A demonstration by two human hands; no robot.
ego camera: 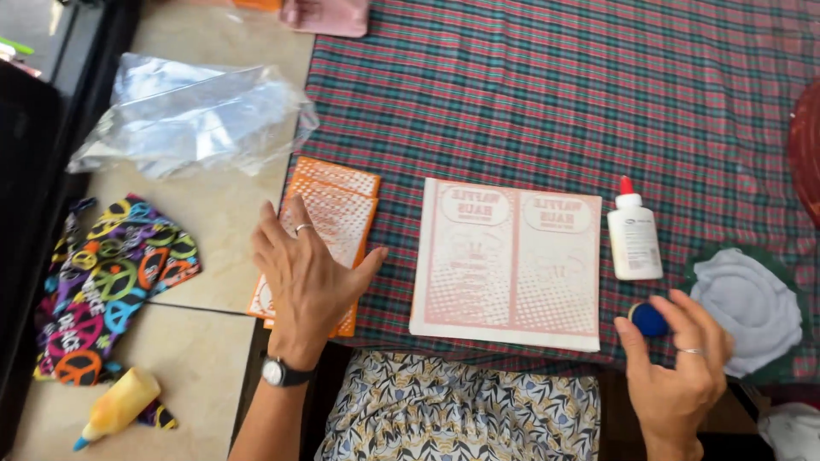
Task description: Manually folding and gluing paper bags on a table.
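Two hands: left hand [309, 277] on orange-printed paper stack [329, 224], right hand [675, 363] gripping blue cap [648, 319]

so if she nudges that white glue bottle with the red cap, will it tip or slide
The white glue bottle stands upright, tall and narrow on the soft plaid cloth, so it would probably tip rather than slide. It looks like light plastic, likely easy to lift. Its smooth sides may be slightly slippery.

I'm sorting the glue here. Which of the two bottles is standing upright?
The white glue bottle with the red tip, on the plaid cloth. The yellow bottle with the blue tip lies on its side on the tiles.
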